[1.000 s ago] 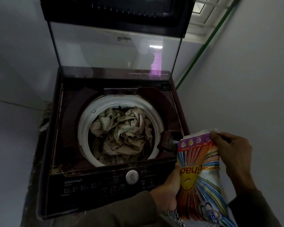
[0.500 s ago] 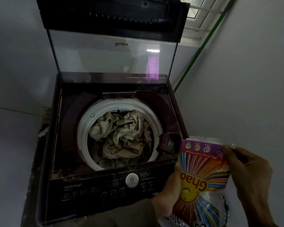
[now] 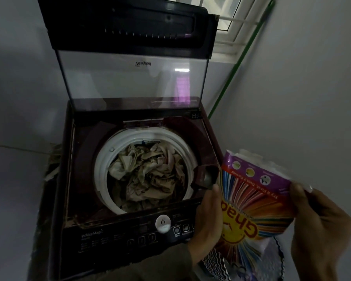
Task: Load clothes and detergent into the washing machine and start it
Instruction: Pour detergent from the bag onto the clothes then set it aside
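Observation:
A dark maroon top-load washing machine (image 3: 85,199) stands with its glass lid (image 3: 130,78) raised. Crumpled beige clothes (image 3: 148,177) fill the white-rimmed drum (image 3: 101,165). At the machine's right front corner I hold a colourful detergent packet (image 3: 253,201), upside down, its opened end pointing away from me. My left hand (image 3: 207,220) grips the packet's left side. My right hand (image 3: 320,222) pinches its upper right corner. A small dark dispenser cup (image 3: 206,176) sits at the drum's right edge, just left of the packet.
The control panel (image 3: 130,238) with a round white dial (image 3: 163,223) runs along the machine's front. A green pole (image 3: 237,63) leans in the corner by a window (image 3: 231,23). Grey walls close in on both sides. A patterned bag (image 3: 217,264) hangs below the packet.
The view has tipped upward and moved closer. The packet and both hands have shifted slightly right and down in the frame, with my right hand sliding toward the packet's corner.

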{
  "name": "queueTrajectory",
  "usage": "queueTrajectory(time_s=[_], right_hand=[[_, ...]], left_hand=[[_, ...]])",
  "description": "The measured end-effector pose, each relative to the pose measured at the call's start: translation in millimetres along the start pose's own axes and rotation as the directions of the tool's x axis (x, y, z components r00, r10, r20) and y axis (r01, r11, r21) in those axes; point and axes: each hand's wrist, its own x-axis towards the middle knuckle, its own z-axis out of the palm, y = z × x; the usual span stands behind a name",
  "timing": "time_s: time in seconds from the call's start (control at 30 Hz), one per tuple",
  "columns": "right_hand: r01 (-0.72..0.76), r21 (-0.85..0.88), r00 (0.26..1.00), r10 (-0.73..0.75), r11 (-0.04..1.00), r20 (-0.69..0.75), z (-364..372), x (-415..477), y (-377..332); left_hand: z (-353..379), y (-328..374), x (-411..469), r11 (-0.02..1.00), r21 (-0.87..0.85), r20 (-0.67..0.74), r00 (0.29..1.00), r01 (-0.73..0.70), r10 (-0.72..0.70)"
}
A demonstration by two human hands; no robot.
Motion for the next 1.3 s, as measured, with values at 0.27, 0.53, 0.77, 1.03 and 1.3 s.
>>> queueTrajectory(time_s=[0.27,0.53,0.77,1.03,1.3], right_hand=[[0.021,0.250,0.999,-0.012,0.968,-0.035,25,-17,-7],[-0.087,0.586,0.991,0.010,0.806,0.133,84,-36,-38],[-0.248,0.647,0.920,-0.033,0.721,0.390,124,-42,-54],[-0.447,0.667,0.812,-0.043,0.596,0.582,125,-26,-59],[-0.599,0.573,0.684,-0.015,0.559,0.729,110,-16,-45]], left_hand=[[-23,39,-10,0.888,0.027,-0.260,0.855,-0.459,0.449],[-50,63,-16,0.756,-0.038,-0.544,0.648,-0.653,0.533],[-82,75,-24,0.781,-0.184,-0.598,0.699,-0.597,0.393],[-98,93,-48,0.681,0.156,-0.688,0.416,-0.715,0.594],[-88,89,-66,0.694,0.442,-0.751,0.190,-0.568,0.633]])
